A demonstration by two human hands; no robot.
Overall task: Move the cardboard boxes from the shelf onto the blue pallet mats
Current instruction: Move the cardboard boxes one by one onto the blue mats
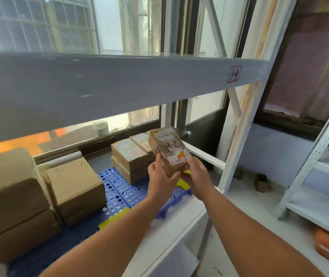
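A small cardboard box point(168, 148) marked "4-2" is held in the air between both hands, tilted, beyond the white shelf frame. My left hand point(160, 179) grips its near left side and my right hand point(196, 174) grips its near right end. Below it lie the blue pallet mats point(119, 191) on the floor. A short stack of small boxes point(130, 156) stands on the mats at the back. Larger cardboard boxes point(73, 186) stand on the mats to the left.
A grey shelf board point(99, 86) labelled "3-4" crosses the view above my hands. White shelf uprights point(237, 140) rise at the right. A second white shelving unit point(319, 172) stands far right. Windows run behind the mats.
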